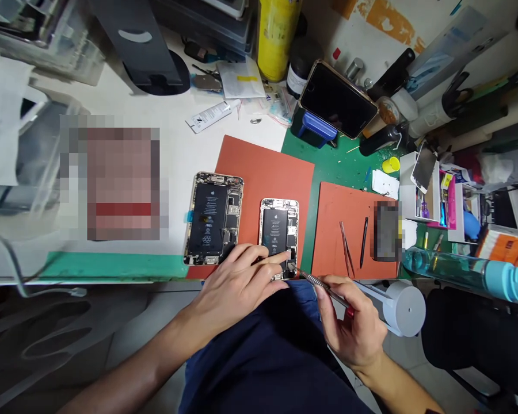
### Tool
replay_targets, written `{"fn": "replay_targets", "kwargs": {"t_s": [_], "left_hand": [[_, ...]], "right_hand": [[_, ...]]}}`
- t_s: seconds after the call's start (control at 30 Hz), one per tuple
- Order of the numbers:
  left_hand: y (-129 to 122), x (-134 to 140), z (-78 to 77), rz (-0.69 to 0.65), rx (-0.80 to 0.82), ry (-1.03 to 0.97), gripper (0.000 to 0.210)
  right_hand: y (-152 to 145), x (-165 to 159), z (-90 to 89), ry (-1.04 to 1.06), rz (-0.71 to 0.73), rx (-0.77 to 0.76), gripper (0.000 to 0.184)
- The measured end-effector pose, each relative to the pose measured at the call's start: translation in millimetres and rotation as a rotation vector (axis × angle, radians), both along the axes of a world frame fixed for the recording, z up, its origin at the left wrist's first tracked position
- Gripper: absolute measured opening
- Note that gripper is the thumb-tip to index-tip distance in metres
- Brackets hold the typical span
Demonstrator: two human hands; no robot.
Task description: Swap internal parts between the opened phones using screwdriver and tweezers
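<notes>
A small opened phone [275, 227], its battery and circuit parts bare, lies on a red-brown mat [263, 167]. My left hand [237, 282] rests across its lower end, a forefinger reaching over the inside and the thumb by the bottom edge, steadying it. In my right hand [354, 328] is a slim screwdriver [322, 285] with a ridged metal shaft and some red on it. Its tip points at the phone's lower right corner; whether it touches is too small to tell. A larger opened phone [209, 221] lies left of my left hand.
Tweezers [346, 247] and a black pen-like tool [364, 241] lie on a second mat [332, 213]. A phone on a blue stand [315, 129] stands behind. At right are a blue bottle [457, 273] and a white organizer [414, 195]. A glue tube [211, 117] lies further back.
</notes>
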State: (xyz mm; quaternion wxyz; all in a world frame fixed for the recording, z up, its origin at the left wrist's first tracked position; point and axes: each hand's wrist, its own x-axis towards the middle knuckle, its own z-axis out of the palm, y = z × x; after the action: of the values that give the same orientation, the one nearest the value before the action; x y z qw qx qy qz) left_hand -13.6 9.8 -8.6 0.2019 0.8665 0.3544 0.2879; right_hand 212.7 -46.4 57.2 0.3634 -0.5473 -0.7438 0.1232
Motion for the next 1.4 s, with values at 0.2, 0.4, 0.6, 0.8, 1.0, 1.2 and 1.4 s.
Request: {"fn": "replay_targets", "kwargs": {"t_s": [0.2, 0.4, 0.6, 0.8, 1.0, 1.2, 1.4], "left_hand": [[-0.8, -0.1, 0.9, -0.004, 0.022, 0.011, 0.012], [-3.2, -1.8, -2.7, -0.010, 0.004, 0.020, 0.013], [-2.7, -0.8, -4.2, -0.013, 0.007, 0.018, 0.008], [-3.0, -2.1, -5.9, -0.026, 0.013, 0.014, 0.003], [-5.5, -3.2, -8.9, -0.040, 0.054, 0.049, 0.007], [-5.0, -4.1, -8.6, -0.050, 0.065, 0.065, 0.010], [-4.8, -4.1, -8.5, -0.044, 0.064, 0.071, 0.015]], "right_hand": [[10.0, -5.8, 0.5, -0.050, 0.036, 0.012, 0.037], [9.9, -6.7, 0.6, -0.067, 0.033, -0.012, 0.035], [11.7, -9.2, 2.1, -0.097, 0.027, -0.023, 0.034], [10.0, -8.3, 2.8, -0.136, 0.053, -0.032, 0.037], [8.2, -3.6, 7.3, -0.223, 0.181, -0.051, 0.044], [9.7, 1.1, 12.3, -0.266, 0.309, -0.082, 0.054], [12.0, -2.9, 16.9, -0.327, 0.324, -0.052, 0.048]]}}
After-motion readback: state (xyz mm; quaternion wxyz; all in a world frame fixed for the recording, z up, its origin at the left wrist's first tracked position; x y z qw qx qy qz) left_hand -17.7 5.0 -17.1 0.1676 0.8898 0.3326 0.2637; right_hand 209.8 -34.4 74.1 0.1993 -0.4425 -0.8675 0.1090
